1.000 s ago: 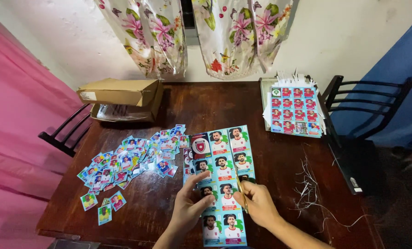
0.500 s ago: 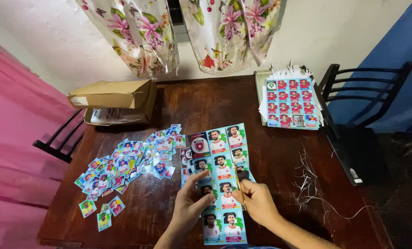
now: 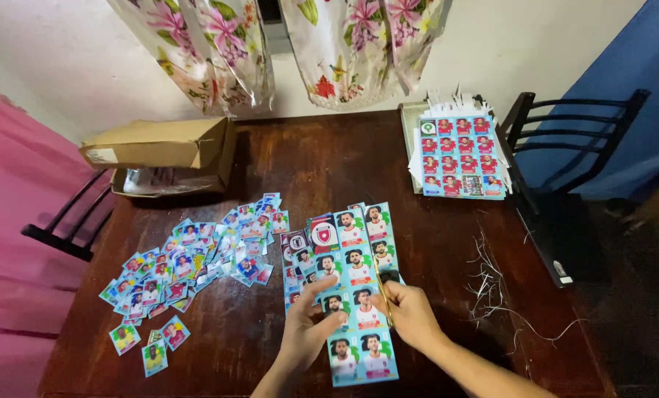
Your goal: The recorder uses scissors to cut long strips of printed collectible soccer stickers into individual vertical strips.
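Both hands, left (image 3: pixel 309 328) and right (image 3: pixel 412 315), pinch a blue portrait sticker sheet (image 3: pixel 355 291) near the dark wooden counter's (image 3: pixel 329 169) front edge.

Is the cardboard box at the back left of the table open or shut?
Open. The cardboard box has its flap tilted up, and a gap shows beneath it. What lies inside cannot be made out.

The sticker sheet (image 3: pixel 355 291) is light blue with red-and-white portraits; the worktop (image 3: pixel 329 162) is dark brown wood; the curtains (image 3: pixel 359 44) are white with pink flowers.
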